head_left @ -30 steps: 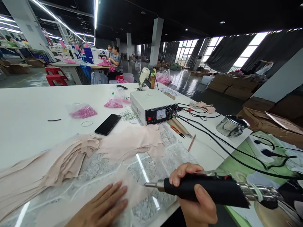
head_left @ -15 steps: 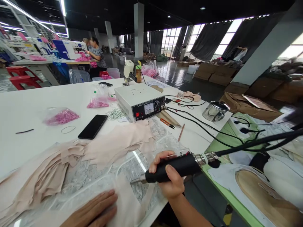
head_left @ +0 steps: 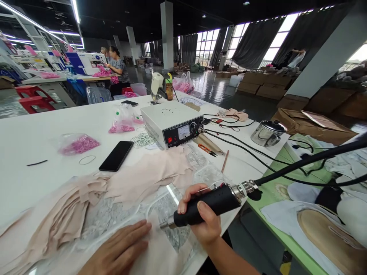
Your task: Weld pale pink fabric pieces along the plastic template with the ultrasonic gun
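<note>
My right hand (head_left: 205,217) is wrapped around a black corded hand tool (head_left: 208,206) with a metal tip. The tip touches or hovers just over the edge of a thin pale-pink fabric piece (head_left: 160,248); which of the two I cannot tell. That piece lies on a clear plastic template (head_left: 100,214) with white outlines. My left hand (head_left: 120,244) rests flat on the fabric, just left of the tip, its fingers stretched out and holding nothing. More cut fabric pieces (head_left: 149,168) lie beyond, and a fanned stack of fabric (head_left: 63,206) spreads to the left.
A control box (head_left: 172,122) with a dial stands mid-table. Around it are a phone (head_left: 116,156), orange thread snips (head_left: 207,149), bags of pink pieces (head_left: 78,145) and a lidded metal cup (head_left: 268,133). The tool's black cable (head_left: 309,162) runs off right, over a green table (head_left: 275,225).
The view has turned slightly left. My left hand has slid a little right, closer to the tool's tip. The tip has shifted slightly toward me along the fabric edge.
</note>
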A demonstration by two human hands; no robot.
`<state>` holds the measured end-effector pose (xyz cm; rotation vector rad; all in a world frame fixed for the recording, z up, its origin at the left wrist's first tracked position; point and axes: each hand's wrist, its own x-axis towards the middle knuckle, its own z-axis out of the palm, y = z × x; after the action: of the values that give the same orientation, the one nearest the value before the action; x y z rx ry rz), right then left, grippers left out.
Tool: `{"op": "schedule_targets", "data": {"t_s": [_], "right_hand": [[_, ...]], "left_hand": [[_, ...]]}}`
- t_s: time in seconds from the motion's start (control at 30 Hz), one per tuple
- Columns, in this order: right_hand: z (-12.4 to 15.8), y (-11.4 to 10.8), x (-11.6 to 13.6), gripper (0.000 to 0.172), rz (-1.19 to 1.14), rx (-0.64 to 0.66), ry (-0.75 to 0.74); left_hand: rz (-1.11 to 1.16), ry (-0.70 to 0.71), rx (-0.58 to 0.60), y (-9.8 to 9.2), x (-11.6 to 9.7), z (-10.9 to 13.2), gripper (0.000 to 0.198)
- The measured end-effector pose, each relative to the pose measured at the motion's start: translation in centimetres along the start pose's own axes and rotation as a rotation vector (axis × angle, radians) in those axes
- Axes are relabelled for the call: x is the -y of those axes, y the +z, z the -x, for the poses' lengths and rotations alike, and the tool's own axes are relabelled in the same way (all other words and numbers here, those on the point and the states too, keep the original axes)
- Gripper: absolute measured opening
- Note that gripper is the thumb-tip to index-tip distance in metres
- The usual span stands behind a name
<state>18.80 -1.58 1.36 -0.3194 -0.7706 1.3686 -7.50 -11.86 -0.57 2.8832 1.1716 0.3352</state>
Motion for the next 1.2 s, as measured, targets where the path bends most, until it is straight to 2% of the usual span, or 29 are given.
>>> {"op": "schedule_targets", "data": {"t_s": [0.17,0.3,0.53,0.73,0.83,0.97,1.2], "right_hand": [[0.3,0.3,0.6,0.018,0.029,0.036,0.031],[0.7,0.2,0.5,0.017,0.041,0.045,0.030],[1.7,-0.4,-0.2,0.018,0.068,0.031,0.014],[0.8,0.4,1.4,0.018,0.156,0.068,0.016],[0.3,0.8,1.8,0.018,0.230,0.061,-0.045],[0.2,1.1,1.7,0.016,0.295,0.053,-0.105],[0.3,1.3,1.2,0.015,0.339,0.099,-0.077]], "left_hand": [[0.022,0.086,-0.185,-0.9,-1.0,-3.6,0.040],[-0.037,0.100,-0.187,-2.0,-1.4,-5.1,0.036],[-0.116,0.110,-0.139,-1.4,-1.5,-4.3,0.036],[-0.092,0.075,-0.135,-1.4,-1.5,-4.4,0.037],[-0.062,0.070,-0.115,-1.5,-1.5,-4.3,0.038],[0.002,0.025,-0.102,-1.5,-1.6,-4.1,0.041],[0.017,-0.007,-0.116,-1.6,-1.9,-4.2,0.042]]}}
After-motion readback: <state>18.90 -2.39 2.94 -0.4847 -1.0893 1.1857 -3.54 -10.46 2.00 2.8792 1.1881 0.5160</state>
